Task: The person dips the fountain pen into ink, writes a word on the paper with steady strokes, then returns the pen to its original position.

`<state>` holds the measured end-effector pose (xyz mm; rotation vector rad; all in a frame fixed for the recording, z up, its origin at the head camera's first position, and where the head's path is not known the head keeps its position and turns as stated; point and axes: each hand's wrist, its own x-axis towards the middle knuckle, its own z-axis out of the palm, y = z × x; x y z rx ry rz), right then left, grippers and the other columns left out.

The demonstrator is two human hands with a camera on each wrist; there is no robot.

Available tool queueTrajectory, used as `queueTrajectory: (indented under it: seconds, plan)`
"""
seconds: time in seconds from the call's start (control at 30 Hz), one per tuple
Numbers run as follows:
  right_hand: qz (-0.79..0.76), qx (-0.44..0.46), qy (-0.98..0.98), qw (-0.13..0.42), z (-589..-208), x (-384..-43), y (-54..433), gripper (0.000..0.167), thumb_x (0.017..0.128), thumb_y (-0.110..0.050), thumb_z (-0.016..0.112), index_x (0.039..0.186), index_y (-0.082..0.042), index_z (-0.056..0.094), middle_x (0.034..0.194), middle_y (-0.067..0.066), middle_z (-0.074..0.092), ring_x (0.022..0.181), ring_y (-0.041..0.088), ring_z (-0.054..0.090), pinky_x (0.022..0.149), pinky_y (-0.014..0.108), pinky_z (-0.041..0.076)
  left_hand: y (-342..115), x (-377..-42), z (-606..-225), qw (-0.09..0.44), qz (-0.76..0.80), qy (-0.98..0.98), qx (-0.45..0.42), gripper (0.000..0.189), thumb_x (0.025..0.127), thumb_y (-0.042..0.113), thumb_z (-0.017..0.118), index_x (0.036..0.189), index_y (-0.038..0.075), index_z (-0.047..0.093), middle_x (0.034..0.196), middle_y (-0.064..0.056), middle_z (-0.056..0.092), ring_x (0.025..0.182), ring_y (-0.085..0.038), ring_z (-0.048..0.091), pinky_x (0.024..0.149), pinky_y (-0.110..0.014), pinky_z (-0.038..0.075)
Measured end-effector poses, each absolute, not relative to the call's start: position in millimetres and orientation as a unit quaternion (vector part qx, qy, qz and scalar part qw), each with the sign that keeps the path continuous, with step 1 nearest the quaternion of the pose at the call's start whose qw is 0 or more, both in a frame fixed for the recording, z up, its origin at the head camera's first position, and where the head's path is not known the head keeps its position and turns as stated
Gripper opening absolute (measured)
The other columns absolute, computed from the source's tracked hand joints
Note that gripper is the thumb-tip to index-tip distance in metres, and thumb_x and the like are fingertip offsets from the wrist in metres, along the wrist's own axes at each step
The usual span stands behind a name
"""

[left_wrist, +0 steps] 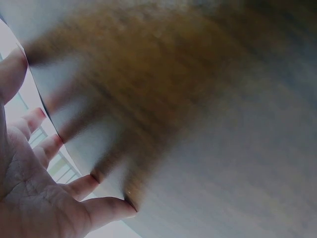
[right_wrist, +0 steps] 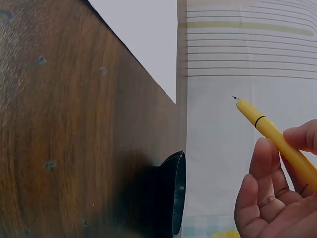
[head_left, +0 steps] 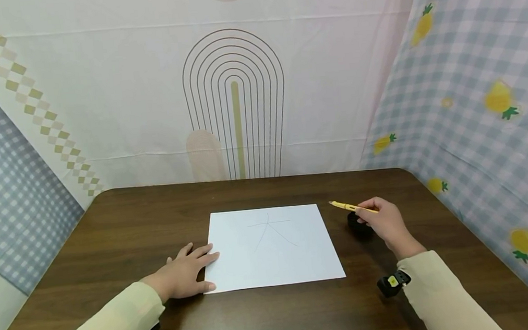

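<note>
A white sheet of paper (head_left: 273, 266) lies on the table. Thin strokes (head_left: 269, 222) near its upper part form a crossed figure with two legs spreading downward. My left hand (head_left: 184, 274) rests at the sheet's left edge, fingers spread and fairly straight, with fingertips on the paper; the left wrist view shows its palm side and several fingertips (left_wrist: 91, 186) touching down. To the right of the sheet, my right hand (head_left: 387, 222) pinches a yellow pen (right_wrist: 275, 134) between thumb and fingers. The pen's dark point is raised off the paper and aims leftward.
Below the right hand stands a small black cup-like container (right_wrist: 171, 198), partly hidden by the hand in the head view. The brown wooden table (head_left: 277, 316) ends at a white patterned cloth (head_left: 333, 91) behind. Checked cloth (head_left: 468, 131) hangs along the right side.
</note>
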<state>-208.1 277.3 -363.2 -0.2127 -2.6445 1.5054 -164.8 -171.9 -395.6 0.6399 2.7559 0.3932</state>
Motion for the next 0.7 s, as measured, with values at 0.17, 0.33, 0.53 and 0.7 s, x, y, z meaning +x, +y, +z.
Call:
queueTrajectory:
  seconds: [0.17,0.33,0.53,0.7]
  plan:
    - [0.500,-0.072,-0.862,0.050,-364,-207,281,0.024,0.094,-0.012,0.060,0.109,0.006,0.059,0.092,0.007,0.064,0.072,0.006,0.063,0.072,0.027,0.054,-172,-164,-395,0.144,0.138,0.955,0.221,0.071,0.085,0.046,0.070,0.145,0.015,0.046,0.154,-0.011,0.033,0.138,-0.052,0.022,0.090,-0.080,0.025]
    - [0.500,-0.073,-0.861,0.057,-366,-207,286,0.024,0.094,-0.011,0.058,0.109,0.007,0.057,0.088,0.007,0.064,0.070,0.006,0.063,0.070,0.027,0.054,-172,-164,-395,0.146,0.140,0.954,0.220,0.071,0.085,0.046,0.070,0.145,0.015,0.046,0.155,-0.011,0.032,0.138,-0.052,0.021,0.090,-0.080,0.024]
    - [0.498,-0.087,-0.860,0.063,-365,-205,294,0.025,0.094,-0.011,0.057,0.112,0.007,0.055,0.092,0.013,0.063,0.070,0.008,0.063,0.064,0.025,0.053,-172,-164,-395,0.149,0.141,0.954,0.221,0.072,0.085,0.047,0.069,0.146,0.016,0.045,0.155,-0.010,0.031,0.138,-0.052,0.021,0.090,-0.080,0.024]
    - [0.492,-0.100,-0.862,0.067,-365,-204,301,0.028,0.094,-0.012,0.054,0.115,0.006,0.055,0.094,0.010,0.060,0.070,0.004,0.061,0.065,0.024,0.053,-172,-165,-396,0.146,0.139,0.954,0.220,0.072,0.085,0.047,0.070,0.146,0.017,0.046,0.155,-0.009,0.031,0.138,-0.052,0.021,0.090,-0.080,0.024]
